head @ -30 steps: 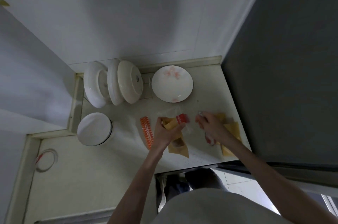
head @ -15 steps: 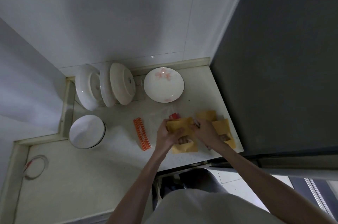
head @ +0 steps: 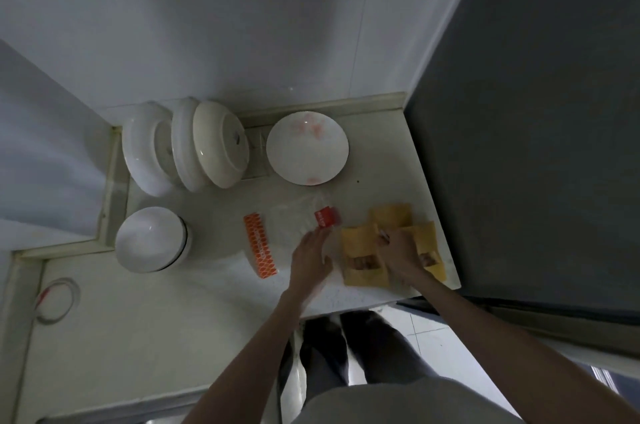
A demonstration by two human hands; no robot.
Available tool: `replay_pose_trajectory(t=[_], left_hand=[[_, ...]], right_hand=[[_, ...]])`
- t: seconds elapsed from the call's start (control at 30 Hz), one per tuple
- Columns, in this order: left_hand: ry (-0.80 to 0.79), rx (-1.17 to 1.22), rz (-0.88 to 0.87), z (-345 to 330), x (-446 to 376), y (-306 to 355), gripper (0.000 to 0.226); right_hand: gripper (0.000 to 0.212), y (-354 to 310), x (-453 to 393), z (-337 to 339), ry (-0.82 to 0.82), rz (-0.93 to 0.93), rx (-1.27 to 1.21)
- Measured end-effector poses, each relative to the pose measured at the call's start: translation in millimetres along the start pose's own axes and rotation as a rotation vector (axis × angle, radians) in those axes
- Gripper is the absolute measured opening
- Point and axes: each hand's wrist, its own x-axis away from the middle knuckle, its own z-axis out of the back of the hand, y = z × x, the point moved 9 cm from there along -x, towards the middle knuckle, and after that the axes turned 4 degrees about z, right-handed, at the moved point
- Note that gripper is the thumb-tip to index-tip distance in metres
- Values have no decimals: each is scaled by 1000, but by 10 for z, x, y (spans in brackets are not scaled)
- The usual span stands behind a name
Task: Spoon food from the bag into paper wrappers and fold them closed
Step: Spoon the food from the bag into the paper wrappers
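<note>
On the counter, left hand (head: 310,255) has released the wrapper (head: 363,255), fingers spread; right hand (head: 398,252) grips a spoon (head: 383,235)

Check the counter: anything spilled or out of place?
No spill shows. The front wrapper lies open with food showing, not yet folded. Bowls stand on edge by the wall, likely just drying.

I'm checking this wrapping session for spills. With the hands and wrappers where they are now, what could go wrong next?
1. The near paper wrapper lies open with food exposed; a clumsy fold may push it out.
2. The right hand seems to hold a small utensil over the wrappers, so drips could soil them.
3. The wrappers sit close to the counter edge, so a nudge might drop one.
4. The left hand rests on the clear bag, which might slide.
</note>
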Motion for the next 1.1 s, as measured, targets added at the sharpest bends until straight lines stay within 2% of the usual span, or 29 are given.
replay_pose_trajectory(t=[0.1, 0.17, 0.23, 0.3, 0.4, 0.47, 0.6, 0.67, 0.73, 0.8, 0.97, 1.1], left_hand=[[-152, -290, 44, -181, -24, -284, 63], [-194, -347, 92, -215, 6, -443, 63], [-187, -358, 117, -175, 58, -555, 64], [-169, -332, 143, -90, 87, -671, 64], [-129, -280, 210, 154, 75, -880, 57], [-157, -269, 255, 311, 27, -1020, 54], [-154, -227, 331, 600, -18, -1160, 51], [-61, -83, 309, 707, 74, -1115, 49], [37, 165, 292, 764, 271, -1090, 46], [97, 354, 315, 760, 541, -1161, 41], [180, 546, 407, 648, 1252, -1520, 34], [318, 679, 518, 676, 1773, -1828, 34]], right_hand=[[28, 13, -92, -28, 3, 25, 17], [34, -12, -133, -34, 2, 29, 34], [30, -27, -160, -26, 20, 28, 41], [38, -40, -195, -19, 51, 52, 59], [25, -108, -223, -38, 13, 52, 131], [20, -185, -214, -45, -16, 57, 99], [30, -366, -113, -100, -85, 113, 55], [33, -494, -24, -147, -149, 140, 65], [28, -551, 44, -213, -202, 116, 90], [22, -636, 62, -230, -183, 134, 94], [39, -943, 226, -359, -147, 305, 73], [30, -1111, 336, -626, -189, 326, 123]])
